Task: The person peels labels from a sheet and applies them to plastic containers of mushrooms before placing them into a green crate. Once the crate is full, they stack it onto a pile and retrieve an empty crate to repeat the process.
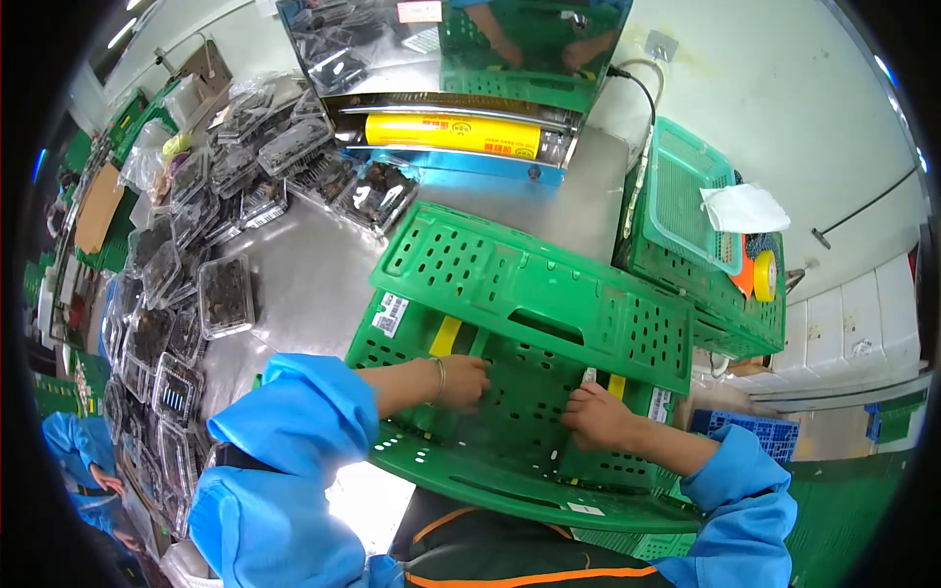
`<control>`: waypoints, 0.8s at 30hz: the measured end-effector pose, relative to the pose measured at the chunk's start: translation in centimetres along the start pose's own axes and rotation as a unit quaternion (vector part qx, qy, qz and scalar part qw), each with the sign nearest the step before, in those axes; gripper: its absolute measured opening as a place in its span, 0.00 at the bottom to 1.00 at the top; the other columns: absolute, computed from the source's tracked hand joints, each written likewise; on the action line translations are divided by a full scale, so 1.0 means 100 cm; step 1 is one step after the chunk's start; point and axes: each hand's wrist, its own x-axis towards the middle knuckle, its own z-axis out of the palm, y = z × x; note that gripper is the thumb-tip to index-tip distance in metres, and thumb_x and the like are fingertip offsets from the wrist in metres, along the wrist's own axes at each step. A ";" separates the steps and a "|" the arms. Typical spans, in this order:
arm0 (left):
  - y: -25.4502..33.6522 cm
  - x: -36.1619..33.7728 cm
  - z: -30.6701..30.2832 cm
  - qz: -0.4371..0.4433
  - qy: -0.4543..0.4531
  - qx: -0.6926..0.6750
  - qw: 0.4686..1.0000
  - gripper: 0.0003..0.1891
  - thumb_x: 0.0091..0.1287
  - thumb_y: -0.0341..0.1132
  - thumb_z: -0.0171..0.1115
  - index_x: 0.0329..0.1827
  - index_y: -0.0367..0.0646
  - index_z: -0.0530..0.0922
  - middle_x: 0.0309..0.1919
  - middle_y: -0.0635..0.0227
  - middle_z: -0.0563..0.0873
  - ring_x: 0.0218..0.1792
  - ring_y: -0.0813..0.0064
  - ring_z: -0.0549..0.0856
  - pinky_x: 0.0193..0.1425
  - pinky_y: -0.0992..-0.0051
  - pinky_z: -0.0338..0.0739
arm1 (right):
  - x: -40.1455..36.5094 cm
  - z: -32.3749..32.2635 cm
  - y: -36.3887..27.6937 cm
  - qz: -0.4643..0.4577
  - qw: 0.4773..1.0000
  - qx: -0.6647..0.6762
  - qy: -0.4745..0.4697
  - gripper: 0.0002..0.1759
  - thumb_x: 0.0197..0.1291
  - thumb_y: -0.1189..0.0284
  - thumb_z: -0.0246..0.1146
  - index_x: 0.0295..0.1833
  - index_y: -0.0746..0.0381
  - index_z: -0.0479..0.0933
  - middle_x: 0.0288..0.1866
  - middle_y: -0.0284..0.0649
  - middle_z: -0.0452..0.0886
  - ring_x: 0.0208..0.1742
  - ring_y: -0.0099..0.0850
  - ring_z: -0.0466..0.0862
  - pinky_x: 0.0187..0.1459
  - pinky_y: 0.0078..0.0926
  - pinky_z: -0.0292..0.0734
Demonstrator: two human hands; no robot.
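Note:
A large green crate (pixel 510 416) with perforated walls stands in front of the person's body, its far wall or flap (pixel 539 289) slanting above the inside. My left hand (pixel 463 383), with a bracelet at the wrist, is curled within the crate's left half, just below a yellow strip (pixel 445 335). What its fingers hold, if anything, is hidden. My right hand (pixel 596 416) is closed in the right half, close to another yellow strip (pixel 617 385) and a small white piece at its fingertips. Its grip is too small to make out. White labels (pixel 389 315) are stuck on the crate.
Clear plastic boxes with dark contents (pixel 225 294) are heaped on the left of the metal table (pixel 294 294). A wrapping machine with a yellow roll (pixel 451 133) stands behind the crate. Stacked green crates and a light green basket (pixel 686 186) are at right. A co-worker's hands (pixel 108 480) show far left.

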 end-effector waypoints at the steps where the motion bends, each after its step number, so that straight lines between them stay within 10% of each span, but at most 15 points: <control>1: 0.002 -0.002 -0.004 0.003 -0.004 -0.004 1.000 0.13 0.54 0.46 0.54 0.24 0.49 0.82 0.31 0.70 0.80 0.42 0.71 0.77 0.53 0.69 0.64 | -0.004 -0.001 0.004 0.001 1.000 0.007 0.000 0.07 0.39 0.69 0.59 0.26 0.60 0.76 0.28 0.35 0.75 0.41 0.32 0.73 0.49 0.31 0.65; 4: 0.004 -0.003 -0.010 0.016 0.003 0.073 0.997 0.12 0.53 0.46 0.55 0.25 0.50 0.82 0.31 0.73 0.80 0.45 0.73 0.73 0.54 0.70 0.61 | -0.003 -0.016 0.023 -0.046 0.990 -0.011 0.132 0.14 0.41 0.67 0.61 0.35 0.63 0.76 0.41 0.44 0.75 0.51 0.38 0.71 0.57 0.38 0.61; 6: -0.001 0.008 -0.010 -0.016 0.022 0.090 0.996 0.10 0.49 0.44 0.58 0.17 0.51 0.79 0.24 0.75 0.76 0.40 0.73 0.72 0.50 0.70 0.63 | 0.009 -0.030 0.036 0.168 0.954 -0.056 0.241 0.24 0.43 0.63 0.64 0.47 0.64 0.72 0.58 0.55 0.64 0.61 0.49 0.63 0.61 0.47 0.56; 9: -0.006 0.014 -0.004 -0.002 0.038 0.109 0.993 0.09 0.49 0.45 0.59 0.18 0.53 0.79 0.24 0.76 0.76 0.41 0.74 0.72 0.51 0.71 0.61 | 0.018 0.001 0.062 0.174 0.973 -0.030 0.150 0.32 0.45 0.61 0.64 0.56 0.62 0.65 0.66 0.59 0.50 0.65 0.55 0.54 0.62 0.51 0.53; 14: -0.011 0.008 0.005 0.046 0.144 0.097 0.984 0.11 0.50 0.50 0.58 0.21 0.56 0.79 0.23 0.77 0.77 0.39 0.73 0.74 0.50 0.69 0.62 | 0.020 0.000 0.065 0.146 0.977 -0.070 0.140 0.31 0.43 0.66 0.64 0.55 0.59 0.66 0.63 0.58 0.58 0.62 0.55 0.61 0.57 0.46 0.62; 17: -0.007 0.016 0.003 0.010 -0.009 0.095 0.995 0.12 0.52 0.50 0.57 0.20 0.54 0.79 0.18 0.75 0.78 0.30 0.73 0.78 0.46 0.68 0.66 | 0.008 -0.054 0.082 0.211 0.953 0.048 0.213 0.27 0.43 0.73 0.60 0.54 0.58 0.67 0.56 0.47 0.69 0.55 0.43 0.71 0.46 0.38 0.72; 21: -0.006 0.002 -0.038 -0.036 0.067 0.039 0.996 0.12 0.54 0.43 0.56 0.16 0.50 0.77 0.11 0.73 0.77 0.13 0.68 0.75 0.29 0.69 0.70 | 0.006 -0.133 0.153 0.237 0.883 -0.205 0.350 0.33 0.43 0.78 0.55 0.61 0.55 0.64 0.41 0.37 0.73 0.40 0.37 0.73 0.39 0.35 0.68; 22: -0.010 -0.013 -0.050 -0.070 0.244 0.032 0.967 0.07 0.53 0.38 0.57 0.18 0.50 0.77 0.10 0.74 0.75 0.11 0.68 0.74 0.26 0.70 0.69 | 0.009 -0.139 0.161 0.236 0.881 -0.205 0.354 0.33 0.43 0.78 0.55 0.61 0.55 0.64 0.41 0.37 0.73 0.40 0.37 0.73 0.39 0.35 0.68; 24: -0.014 -0.054 -0.116 -0.182 0.241 0.128 0.945 0.04 0.47 0.37 0.58 0.21 0.48 0.77 0.15 0.75 0.74 0.20 0.72 0.77 0.28 0.69 0.69 | 0.014 -0.139 0.163 0.176 0.884 -0.253 0.351 0.34 0.43 0.76 0.55 0.62 0.55 0.63 0.38 0.36 0.72 0.37 0.34 0.72 0.39 0.31 0.65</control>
